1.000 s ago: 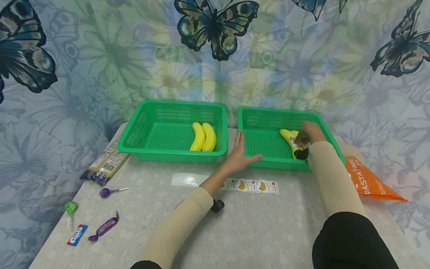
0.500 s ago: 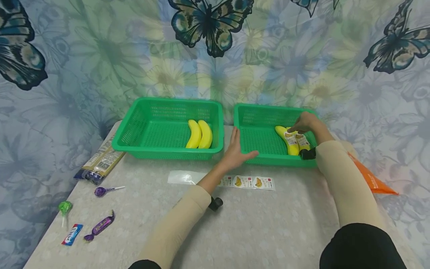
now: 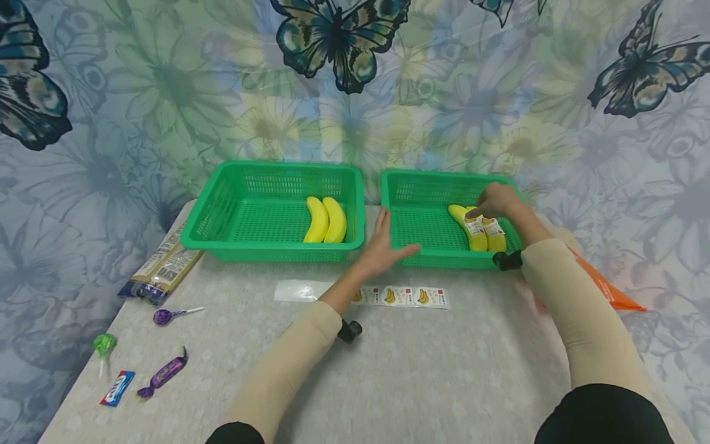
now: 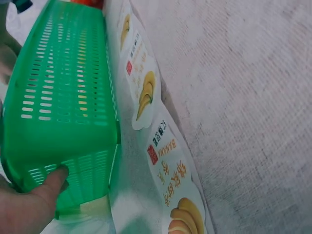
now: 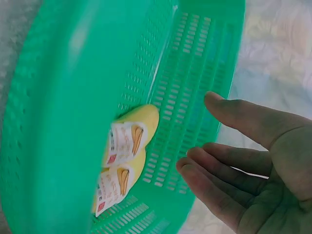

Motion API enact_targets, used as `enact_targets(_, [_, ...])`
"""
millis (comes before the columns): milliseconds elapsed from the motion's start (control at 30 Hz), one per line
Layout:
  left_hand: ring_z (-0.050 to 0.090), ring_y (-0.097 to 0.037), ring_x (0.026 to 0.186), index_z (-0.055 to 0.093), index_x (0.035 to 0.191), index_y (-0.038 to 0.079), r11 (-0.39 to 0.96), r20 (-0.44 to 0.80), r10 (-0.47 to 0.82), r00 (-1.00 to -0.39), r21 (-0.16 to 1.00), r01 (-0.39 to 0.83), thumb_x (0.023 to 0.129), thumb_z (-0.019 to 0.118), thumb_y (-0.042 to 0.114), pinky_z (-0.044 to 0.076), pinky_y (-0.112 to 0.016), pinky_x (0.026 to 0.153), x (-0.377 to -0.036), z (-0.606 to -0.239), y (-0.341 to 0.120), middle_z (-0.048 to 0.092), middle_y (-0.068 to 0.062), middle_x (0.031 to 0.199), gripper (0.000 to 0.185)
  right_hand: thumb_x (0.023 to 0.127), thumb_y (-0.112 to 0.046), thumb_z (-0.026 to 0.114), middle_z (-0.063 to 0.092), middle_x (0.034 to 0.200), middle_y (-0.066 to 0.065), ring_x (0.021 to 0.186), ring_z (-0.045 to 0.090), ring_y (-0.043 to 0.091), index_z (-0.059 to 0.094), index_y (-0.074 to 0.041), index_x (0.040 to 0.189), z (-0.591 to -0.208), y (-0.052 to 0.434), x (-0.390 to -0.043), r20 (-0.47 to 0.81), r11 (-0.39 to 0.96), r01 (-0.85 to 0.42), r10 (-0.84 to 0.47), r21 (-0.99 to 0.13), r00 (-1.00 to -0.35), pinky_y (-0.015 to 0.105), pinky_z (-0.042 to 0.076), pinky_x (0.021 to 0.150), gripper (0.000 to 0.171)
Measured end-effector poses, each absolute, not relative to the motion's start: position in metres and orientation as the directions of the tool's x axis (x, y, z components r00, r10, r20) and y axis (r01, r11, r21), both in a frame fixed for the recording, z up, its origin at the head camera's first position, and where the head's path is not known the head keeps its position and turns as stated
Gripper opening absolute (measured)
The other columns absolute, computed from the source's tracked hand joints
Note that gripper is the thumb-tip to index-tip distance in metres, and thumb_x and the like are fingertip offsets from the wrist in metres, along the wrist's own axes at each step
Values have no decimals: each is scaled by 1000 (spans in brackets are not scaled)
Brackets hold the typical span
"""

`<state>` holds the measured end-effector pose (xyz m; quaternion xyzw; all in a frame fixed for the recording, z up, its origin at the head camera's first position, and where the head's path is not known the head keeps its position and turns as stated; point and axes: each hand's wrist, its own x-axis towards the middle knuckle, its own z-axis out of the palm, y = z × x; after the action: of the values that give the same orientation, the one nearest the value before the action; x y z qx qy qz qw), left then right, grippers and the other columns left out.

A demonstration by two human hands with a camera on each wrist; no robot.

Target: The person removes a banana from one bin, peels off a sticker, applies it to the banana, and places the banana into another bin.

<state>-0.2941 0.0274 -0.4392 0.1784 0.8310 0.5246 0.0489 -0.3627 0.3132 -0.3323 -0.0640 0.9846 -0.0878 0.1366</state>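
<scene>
In the head view my right hand (image 3: 499,202) hovers over the right green basket (image 3: 438,261), holding nothing. Below it lie two labelled bananas (image 3: 469,228), side by side in that basket. The right wrist view shows their white labels (image 5: 127,139) and my loosely bent fingers (image 5: 234,161) apart from the fruit. My left hand (image 3: 383,250) is at the basket's left end with straight fingers. Its thumb (image 4: 51,185) lies against the basket's corner in the left wrist view. A strip of banana stickers (image 3: 399,296) runs along the table, partly hidden by the left forearm.
The left green basket (image 3: 266,253) contains two unlabelled bananas (image 3: 326,220). A gold packet (image 3: 166,271) lies beside it. Lollipops (image 3: 163,317) and wrapped sweets (image 3: 163,375) are on the table's left side. An orange pasta bag (image 3: 610,290) is behind the right arm.
My right hand has drawn back and up from the bananas, and both labels now show. The left hand stays at the basket's end. The whole head view has shifted slightly.
</scene>
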Motion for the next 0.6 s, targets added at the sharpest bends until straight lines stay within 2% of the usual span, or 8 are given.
enact_targets(200, [16,-34,151,5,158,9,460,119,299,-947,851,252,88,69,47,27,-54,119,-276,-424,17,8,-15,164,103,90,-32,69,58,127,33,91,69,36,60,12,125,-325,295,-349,-246,969,-112,-167,-220,-955,46,58,78,56])
enact_targets(367, [20,-34,150,10,157,8,513,119,322,-939,812,279,85,71,50,28,-55,118,-249,-405,3,15,-14,163,103,89,-30,70,62,122,31,94,67,39,64,11,119,-321,287,-335,-190,962,-164,-207,-218,-960,46,58,75,51])
enact_targets(600, [27,-34,147,15,157,13,558,148,332,-932,765,320,84,72,48,37,-58,111,-222,-375,-45,19,-11,162,99,88,-31,72,64,120,30,102,65,42,61,12,123,-326,274,-316,-156,945,-224,-264,-237,-952,51,56,84,56])
